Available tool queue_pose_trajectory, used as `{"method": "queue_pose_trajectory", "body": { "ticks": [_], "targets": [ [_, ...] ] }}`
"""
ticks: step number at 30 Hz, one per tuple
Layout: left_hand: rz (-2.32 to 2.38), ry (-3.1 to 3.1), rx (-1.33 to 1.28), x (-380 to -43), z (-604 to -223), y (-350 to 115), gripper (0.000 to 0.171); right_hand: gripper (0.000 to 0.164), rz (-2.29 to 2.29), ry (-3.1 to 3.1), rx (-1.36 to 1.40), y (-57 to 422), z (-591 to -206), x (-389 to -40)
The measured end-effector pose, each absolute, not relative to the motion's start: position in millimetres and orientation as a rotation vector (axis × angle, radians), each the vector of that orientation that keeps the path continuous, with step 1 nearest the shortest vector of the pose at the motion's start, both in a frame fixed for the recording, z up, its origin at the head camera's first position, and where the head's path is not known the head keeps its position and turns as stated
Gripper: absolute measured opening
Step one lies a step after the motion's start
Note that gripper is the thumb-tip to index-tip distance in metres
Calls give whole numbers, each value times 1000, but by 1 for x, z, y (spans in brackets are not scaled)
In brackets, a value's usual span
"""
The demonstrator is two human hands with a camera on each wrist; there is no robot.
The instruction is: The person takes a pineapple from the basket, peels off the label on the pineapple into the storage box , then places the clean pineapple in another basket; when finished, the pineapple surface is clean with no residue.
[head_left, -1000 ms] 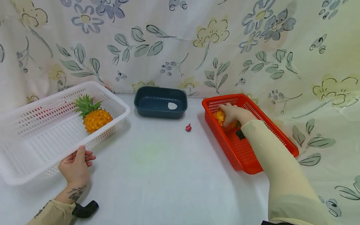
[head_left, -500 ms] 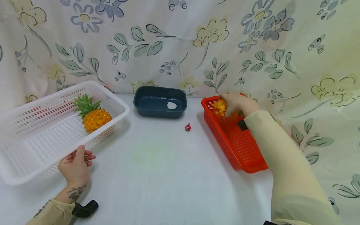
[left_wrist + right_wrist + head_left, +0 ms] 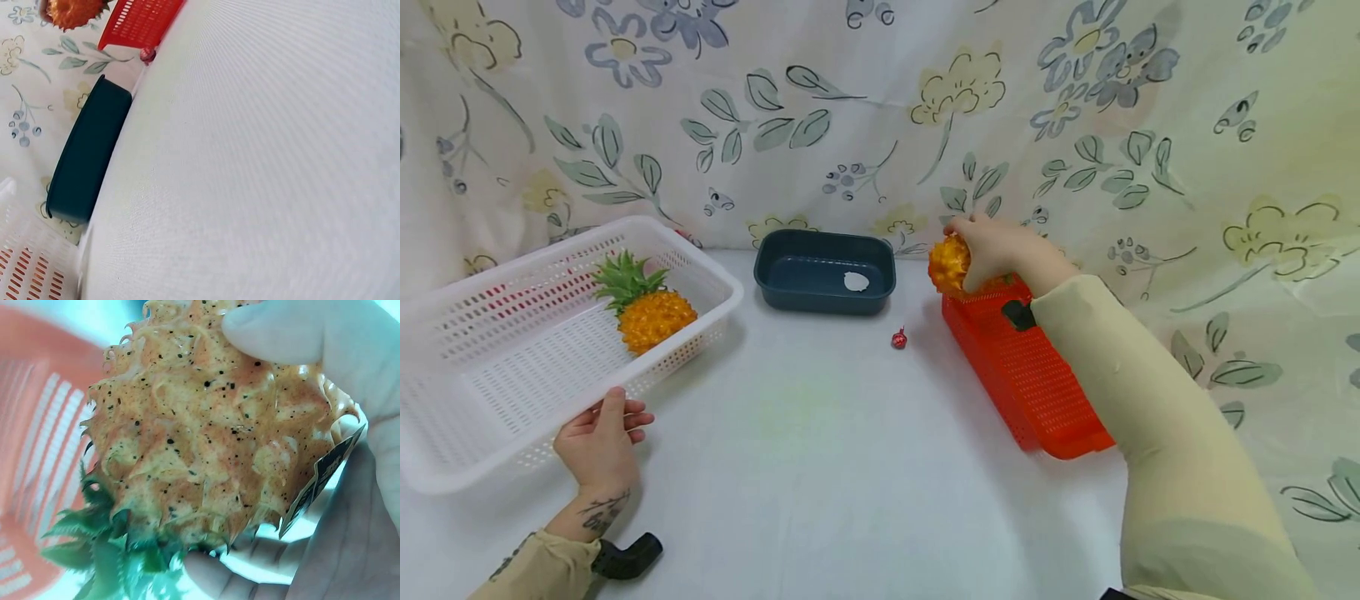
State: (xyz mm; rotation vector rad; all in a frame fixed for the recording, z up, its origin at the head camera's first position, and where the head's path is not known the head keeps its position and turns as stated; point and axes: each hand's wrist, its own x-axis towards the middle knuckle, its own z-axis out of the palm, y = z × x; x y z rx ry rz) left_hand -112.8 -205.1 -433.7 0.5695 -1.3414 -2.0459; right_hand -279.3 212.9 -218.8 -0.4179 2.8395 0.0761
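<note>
My right hand (image 3: 1000,250) grips an orange pineapple (image 3: 949,265) above the far end of the red basket (image 3: 1037,392). In the right wrist view the thumb lies across the pineapple's spiky skin (image 3: 206,437), with fingers beneath and on the far side. Its green leaves point down, and a black tag (image 3: 319,478) hangs at its side. My left hand (image 3: 601,450) stays at the near rim of the white basket (image 3: 512,400), thumb by the rim and fingers loosely extended. That basket holds another pineapple (image 3: 657,321) with a green crown.
A dark blue tray (image 3: 823,302) containing a white piece (image 3: 855,282) stands against the floral curtain (image 3: 850,125) at the back. A tiny red ball-like object (image 3: 899,338) lies on the white table (image 3: 820,467) between the tray and the red basket.
My right hand has lifted the pineapple up out of the red basket and moved it left, over the far left rim. The left hand and white basket have stayed put.
</note>
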Motion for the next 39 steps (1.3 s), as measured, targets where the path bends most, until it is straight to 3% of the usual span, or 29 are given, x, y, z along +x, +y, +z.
{"method": "queue_pose_trajectory", "body": {
  "ticks": [18,31,35,39],
  "targets": [
    [-2061,-1312,561,-112,-431,-202,30,82,22,2804,-655,94,-256,-219],
    [-1999,-1374,546,-119,-452,-211,39,87,49,2739,-612,32,-305,-204],
    [-2031,-1361,495,-124,-471,-220,38,83,10,2732,-601,20,-317,-204],
    [-2037,-1352,521,-122,-463,-216,36,79,17,2749,-588,15,-328,-206]
  ]
}}
